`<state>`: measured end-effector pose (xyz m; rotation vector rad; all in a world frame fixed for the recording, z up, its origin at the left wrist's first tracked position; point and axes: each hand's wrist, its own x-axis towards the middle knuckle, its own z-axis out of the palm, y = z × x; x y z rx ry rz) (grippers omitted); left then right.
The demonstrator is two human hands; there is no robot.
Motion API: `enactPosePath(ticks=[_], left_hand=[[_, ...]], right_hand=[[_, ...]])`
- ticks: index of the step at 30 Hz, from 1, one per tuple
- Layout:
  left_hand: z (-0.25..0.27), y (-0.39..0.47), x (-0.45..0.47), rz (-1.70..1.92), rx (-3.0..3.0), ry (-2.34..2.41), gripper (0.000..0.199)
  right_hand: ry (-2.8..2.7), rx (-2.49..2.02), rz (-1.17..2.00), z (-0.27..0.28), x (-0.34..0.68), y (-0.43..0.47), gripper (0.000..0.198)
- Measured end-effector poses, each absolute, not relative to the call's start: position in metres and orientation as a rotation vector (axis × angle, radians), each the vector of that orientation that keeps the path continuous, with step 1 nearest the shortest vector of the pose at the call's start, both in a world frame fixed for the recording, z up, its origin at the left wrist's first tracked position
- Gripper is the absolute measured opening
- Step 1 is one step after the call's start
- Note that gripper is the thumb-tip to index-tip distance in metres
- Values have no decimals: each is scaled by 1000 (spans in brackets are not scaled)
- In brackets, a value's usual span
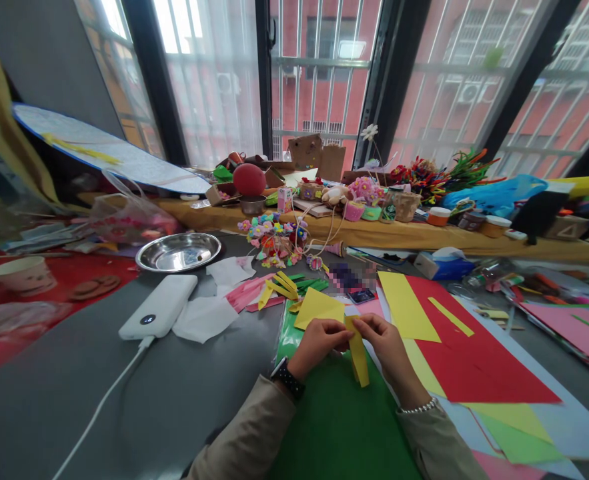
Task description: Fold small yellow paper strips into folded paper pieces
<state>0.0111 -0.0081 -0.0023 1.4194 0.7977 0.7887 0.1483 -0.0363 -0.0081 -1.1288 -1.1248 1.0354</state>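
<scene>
Between my two hands hangs a folded yellow paper strip (358,357), its lower end dangling over a green sheet (344,427). My left hand (321,340), with a dark watch at the wrist, pinches the strip's upper end from the left. From the right, the fingertips of my right hand (381,337) close on the same end. A square of yellow paper (320,308) lies just beyond my left hand. Farther back are folded yellow strips (281,287) and green strips (311,283). The fingers partly cover the strip's top.
White power bank (159,310) with a cable lies left, near a round metal tray (179,253). Stacked at right are red paper (489,360) and yellow paper (409,310). Craft flowers (274,237) stand ahead, below a cluttered window ledge (214,220). White tissues (207,317) lie mid-left.
</scene>
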Motion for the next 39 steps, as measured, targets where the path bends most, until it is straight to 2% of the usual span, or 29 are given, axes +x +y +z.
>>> enactPosePath(ticks=[26, 33, 39], left_hand=[[-1, -10, 12, 739, 1411, 786, 28], [2, -3, 8, 1050, 1233, 913, 24], [2, -2, 9, 1068, 1153, 931, 24]], right_hand=[[-1094, -1127, 1057, -7, 147, -37, 18], [-1246, -1281, 1049, -8, 146, -37, 26], [-1321, -1415, 1020, -7, 145, -37, 31]])
